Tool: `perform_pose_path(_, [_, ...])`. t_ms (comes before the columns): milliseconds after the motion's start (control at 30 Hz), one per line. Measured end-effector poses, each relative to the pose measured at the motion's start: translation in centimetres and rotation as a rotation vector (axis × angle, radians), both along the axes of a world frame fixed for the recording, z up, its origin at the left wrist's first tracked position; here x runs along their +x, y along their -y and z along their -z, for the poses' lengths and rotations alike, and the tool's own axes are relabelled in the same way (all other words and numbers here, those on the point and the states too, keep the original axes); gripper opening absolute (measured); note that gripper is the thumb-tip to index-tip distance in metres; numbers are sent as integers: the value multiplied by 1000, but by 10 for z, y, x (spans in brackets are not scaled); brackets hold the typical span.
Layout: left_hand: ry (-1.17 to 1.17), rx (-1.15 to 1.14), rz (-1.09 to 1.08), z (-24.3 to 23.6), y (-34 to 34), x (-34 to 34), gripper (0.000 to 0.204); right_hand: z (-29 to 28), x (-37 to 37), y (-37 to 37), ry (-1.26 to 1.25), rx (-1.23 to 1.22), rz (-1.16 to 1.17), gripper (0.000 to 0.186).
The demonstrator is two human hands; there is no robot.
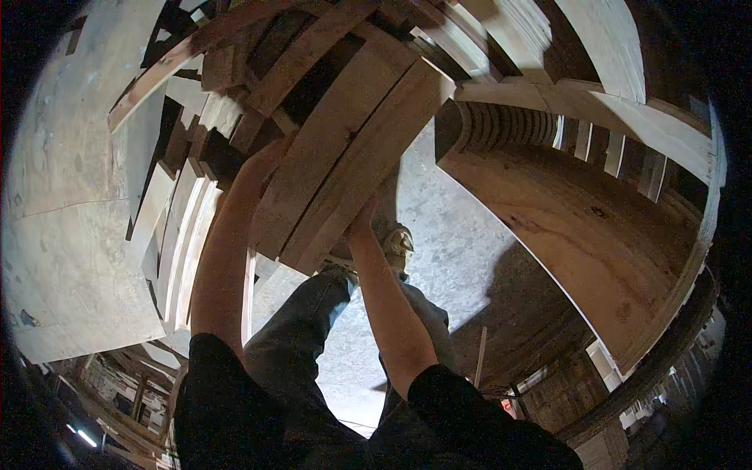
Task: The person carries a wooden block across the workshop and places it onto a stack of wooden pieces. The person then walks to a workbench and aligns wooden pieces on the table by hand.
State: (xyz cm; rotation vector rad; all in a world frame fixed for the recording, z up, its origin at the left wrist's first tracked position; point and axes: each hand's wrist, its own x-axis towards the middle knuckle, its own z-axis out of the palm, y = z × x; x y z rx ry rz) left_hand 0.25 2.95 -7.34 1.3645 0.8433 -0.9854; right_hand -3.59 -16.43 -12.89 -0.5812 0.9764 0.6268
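— Boards, two of them held flat together (pixel 345 149), long and pale, slanting from the lower left up toward the upper right. Who has them?

— Both hands. The left hand (pixel 262 160) grips the outer edge of the pair near the lower end, fingers wrapped onto the wood. The right hand (pixel 362 218) is pressed up under the lower end, but its fingers are hidden behind the wood, so I cannot tell whether it is clasped or just propping.

— Where do the boards sit, then?

— In the air in front of the person, above the concrete floor (pixel 462 227) and a shoe (pixel 398 244). Their top end reaches into a jumbled pile of timber (pixel 227 102). A big plywood sheet (pixel 580 235) lies just to the right, on a slatted frame.

— What could go wrong?

— I'd judge the two boards may slide against each other, since nothing binds them but the grip. If the right hand only props, the lower end could drop on that shoe. The far end could also knock loose pieces out of the pile.
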Motion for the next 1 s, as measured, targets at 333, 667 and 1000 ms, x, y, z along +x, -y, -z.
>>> perform_pose_path(333, [140, 325, -140, 12, 67, 79, 72, 24, 44, 45, 34, 42, 55, 57])
perform_pose_path(667, [-49, 390, -93, 4, 117, 111, 60, 106, 28, 134, 831, -572, -528, 54])
perform_pose_path(1000, [992, 989, 11, -133, 128, 17, 53, -101, 6, 98, 122, -433, -150, 50])
